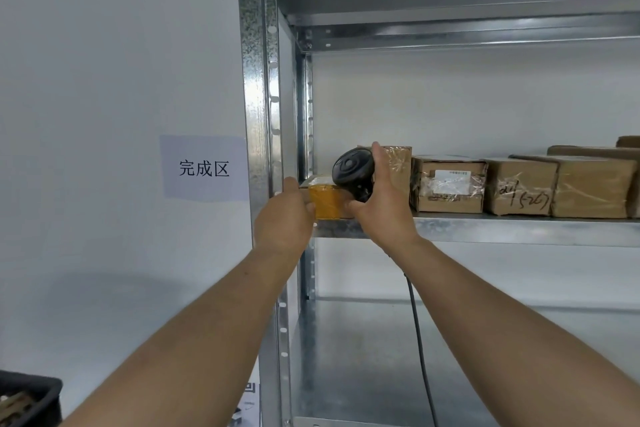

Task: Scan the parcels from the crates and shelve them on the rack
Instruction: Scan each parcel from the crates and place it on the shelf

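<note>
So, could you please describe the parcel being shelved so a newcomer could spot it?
On the metal rack, look at the shelf with the brown boxes. The parcel sits at its far left end between both hands, the only one wrapped in yellow tape.

Six parcels (448,184), one scanner (353,172), one crate (31,395) — two hands (377,204).

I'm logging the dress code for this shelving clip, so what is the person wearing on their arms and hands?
Nothing shows on either one. The left hand and right hand are bare, with no gloves, rings or watch in view. Both forearms are uncovered right down to the bottom edge of the picture, with no sleeve visible.
</note>
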Available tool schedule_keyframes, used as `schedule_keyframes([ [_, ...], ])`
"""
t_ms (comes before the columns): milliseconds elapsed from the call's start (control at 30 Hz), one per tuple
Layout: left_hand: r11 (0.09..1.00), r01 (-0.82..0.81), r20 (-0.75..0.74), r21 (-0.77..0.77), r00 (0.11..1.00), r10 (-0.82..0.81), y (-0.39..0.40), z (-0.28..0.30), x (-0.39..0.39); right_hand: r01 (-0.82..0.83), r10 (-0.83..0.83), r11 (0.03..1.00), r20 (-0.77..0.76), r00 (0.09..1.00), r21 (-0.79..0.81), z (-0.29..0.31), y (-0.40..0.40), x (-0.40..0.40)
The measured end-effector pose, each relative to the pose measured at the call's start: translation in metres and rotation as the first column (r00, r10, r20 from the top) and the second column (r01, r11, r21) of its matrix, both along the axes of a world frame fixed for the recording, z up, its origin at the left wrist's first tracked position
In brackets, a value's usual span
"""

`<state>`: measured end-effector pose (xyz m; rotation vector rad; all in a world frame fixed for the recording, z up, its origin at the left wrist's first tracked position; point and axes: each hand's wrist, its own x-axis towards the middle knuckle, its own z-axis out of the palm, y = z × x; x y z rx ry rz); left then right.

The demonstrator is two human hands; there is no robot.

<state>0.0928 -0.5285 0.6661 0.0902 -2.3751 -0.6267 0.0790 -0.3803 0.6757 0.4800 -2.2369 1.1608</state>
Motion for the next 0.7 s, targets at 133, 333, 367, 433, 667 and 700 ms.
schedule_keyframes([
  [133,0.989,-0.071,-0.032,-0.126,0.997,0.067,0.005,0.0,-0.004,0.019,-0.018,1.0,-0.01,1.0,0.017,-0.001,0.003,-0.004],
  [333,0.975,-0.13,-0.018,-0.182,0.992,0.129,0.012,0.001,-0.006,0.025,-0.026,0.999,-0.029,0.999,-0.02,-0.007,0.008,-0.012],
  [367,0.973,-0.139,-0.012,-0.182,0.99,0.14,0.013,0.001,-0.006,0.016,-0.017,0.999,-0.033,0.999,-0.031,-0.008,0.008,-0.013],
  [433,0.974,-0.148,0.001,-0.172,0.989,0.15,0.016,0.001,-0.006,-0.012,0.01,0.998,-0.044,0.999,-0.061,-0.011,0.009,-0.014],
  [667,0.989,-0.142,-0.012,0.043,0.99,0.142,0.014,-0.009,0.013,-0.239,0.225,0.938,-0.083,0.971,-0.251,-0.022,0.009,0.018],
  [700,0.986,-0.139,-0.018,0.087,0.99,0.141,0.012,-0.014,0.021,-0.28,0.267,0.919,-0.087,0.96,-0.278,-0.026,0.008,0.026],
])
